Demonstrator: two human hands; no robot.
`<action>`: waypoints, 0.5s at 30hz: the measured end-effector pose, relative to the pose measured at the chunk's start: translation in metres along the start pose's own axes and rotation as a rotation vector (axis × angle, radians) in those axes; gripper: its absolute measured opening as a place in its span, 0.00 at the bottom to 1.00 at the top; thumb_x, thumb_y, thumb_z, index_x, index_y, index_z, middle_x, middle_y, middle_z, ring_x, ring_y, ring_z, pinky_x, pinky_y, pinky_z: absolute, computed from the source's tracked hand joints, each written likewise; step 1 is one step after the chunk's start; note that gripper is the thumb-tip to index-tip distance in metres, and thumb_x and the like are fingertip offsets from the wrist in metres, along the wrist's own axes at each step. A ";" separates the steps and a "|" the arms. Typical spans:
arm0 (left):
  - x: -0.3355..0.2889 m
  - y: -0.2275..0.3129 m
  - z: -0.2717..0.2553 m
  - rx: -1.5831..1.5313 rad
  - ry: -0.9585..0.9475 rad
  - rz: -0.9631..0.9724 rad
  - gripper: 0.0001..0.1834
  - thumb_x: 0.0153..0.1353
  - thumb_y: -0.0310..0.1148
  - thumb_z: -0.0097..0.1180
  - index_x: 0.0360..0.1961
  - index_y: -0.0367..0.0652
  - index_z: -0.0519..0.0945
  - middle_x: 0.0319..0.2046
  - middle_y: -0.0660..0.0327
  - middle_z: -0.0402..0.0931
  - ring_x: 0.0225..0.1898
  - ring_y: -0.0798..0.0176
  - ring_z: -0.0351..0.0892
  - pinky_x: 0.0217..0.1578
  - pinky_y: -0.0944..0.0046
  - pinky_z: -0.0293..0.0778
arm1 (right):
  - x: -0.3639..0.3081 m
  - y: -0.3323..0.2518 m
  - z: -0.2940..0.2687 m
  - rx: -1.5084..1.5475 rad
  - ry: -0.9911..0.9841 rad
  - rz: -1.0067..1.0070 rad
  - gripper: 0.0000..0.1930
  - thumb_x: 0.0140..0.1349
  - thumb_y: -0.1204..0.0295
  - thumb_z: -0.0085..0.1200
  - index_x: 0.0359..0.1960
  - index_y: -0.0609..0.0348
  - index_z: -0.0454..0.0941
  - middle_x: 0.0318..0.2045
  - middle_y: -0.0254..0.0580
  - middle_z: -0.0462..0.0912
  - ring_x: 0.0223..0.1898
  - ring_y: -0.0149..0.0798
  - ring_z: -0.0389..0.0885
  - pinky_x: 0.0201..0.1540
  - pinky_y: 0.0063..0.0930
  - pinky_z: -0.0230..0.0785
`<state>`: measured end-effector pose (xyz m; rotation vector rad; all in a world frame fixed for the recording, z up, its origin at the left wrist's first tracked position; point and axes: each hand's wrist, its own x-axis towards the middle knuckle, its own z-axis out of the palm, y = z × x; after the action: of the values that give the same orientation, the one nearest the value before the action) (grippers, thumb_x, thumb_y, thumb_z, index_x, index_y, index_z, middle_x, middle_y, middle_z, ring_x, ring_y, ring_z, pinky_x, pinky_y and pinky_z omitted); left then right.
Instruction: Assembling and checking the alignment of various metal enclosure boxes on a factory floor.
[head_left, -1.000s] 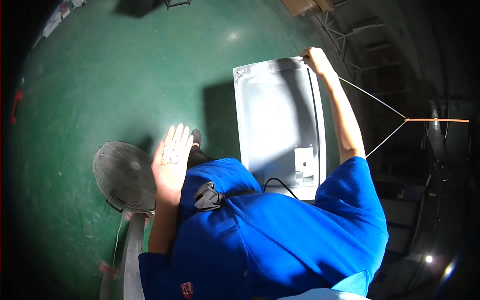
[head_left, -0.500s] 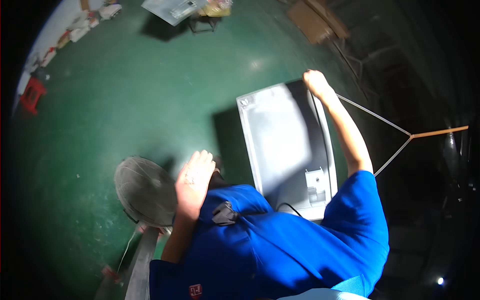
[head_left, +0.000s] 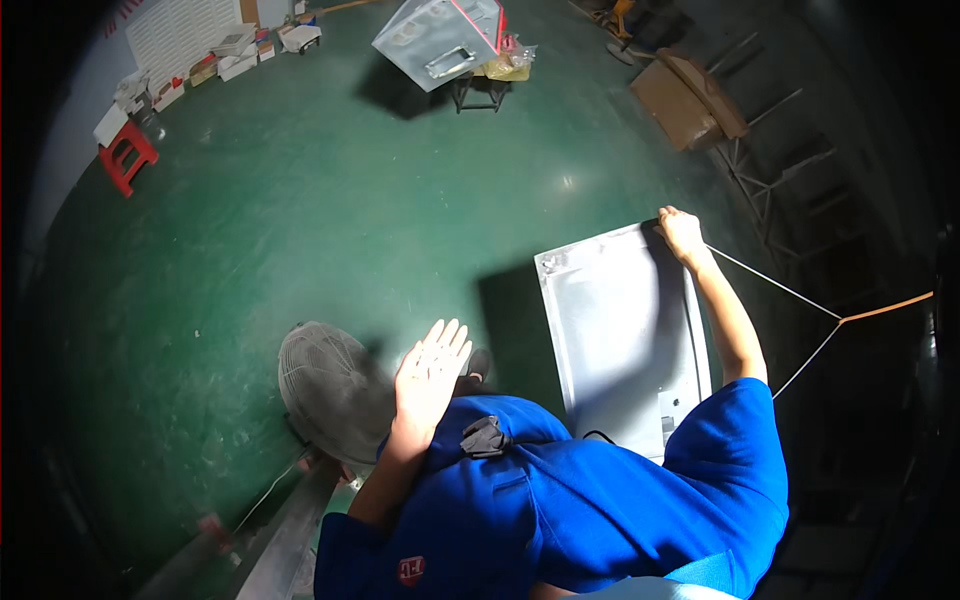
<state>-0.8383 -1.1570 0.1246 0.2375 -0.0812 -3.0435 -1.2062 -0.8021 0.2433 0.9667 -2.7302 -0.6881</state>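
A light grey, shallow rectangular metal panel (head_left: 605, 320) with raised edges stands tilted on my right side. My right hand (head_left: 682, 237) is closed over its far right corner. A dark shadow falls across the panel's right part, and my sleeve hides some of its near end, where a small bracket shows. My left hand (head_left: 430, 378) is held in the air with its fingers stretched out, holding nothing. Below and to the left of that hand is a round grey fan (head_left: 335, 385) with a wire guard.
White cords (head_left: 775, 278) joined to an orange rope (head_left: 888, 306) run right of the panel. A grey metal box (head_left: 430, 50) rests on a small stand ahead. Cardboard (head_left: 680, 100) lies far right; a red stool (head_left: 127, 158) stands far left. A cable (head_left: 265, 497) trails near the fan.
My view has shifted, so the panel, fan and floor items sit further right and lower. My left hand's fingers look more spread. My right hand keeps hold of the panel's corner.
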 end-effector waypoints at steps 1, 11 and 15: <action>0.003 0.004 0.002 0.005 -0.040 0.008 0.32 0.67 0.39 0.33 0.67 0.33 0.43 0.68 0.47 0.39 0.70 0.48 0.38 0.68 0.50 0.38 | 0.000 0.001 -0.004 0.026 0.007 0.046 0.14 0.48 0.66 0.62 0.33 0.60 0.73 0.32 0.46 0.78 0.35 0.47 0.80 0.37 0.37 0.74; 0.072 0.033 0.044 -0.141 -0.085 0.017 0.32 0.67 0.40 0.32 0.67 0.34 0.45 0.68 0.45 0.41 0.70 0.48 0.38 0.67 0.49 0.39 | 0.067 -0.136 -0.084 0.852 0.117 -0.019 0.17 0.49 0.64 0.64 0.35 0.63 0.76 0.26 0.44 0.76 0.26 0.38 0.77 0.32 0.30 0.69; 0.117 0.043 0.057 -0.077 -0.126 0.043 0.33 0.66 0.40 0.32 0.67 0.33 0.43 0.68 0.45 0.38 0.70 0.48 0.37 0.68 0.49 0.37 | 0.099 -0.212 -0.143 1.073 0.156 -0.439 0.11 0.50 0.69 0.62 0.33 0.60 0.79 0.25 0.40 0.76 0.30 0.39 0.76 0.35 0.31 0.71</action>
<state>-0.9590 -1.2079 0.1653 0.0384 0.0218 -3.0084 -1.1227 -1.0619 0.2682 1.7101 -2.6606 0.9167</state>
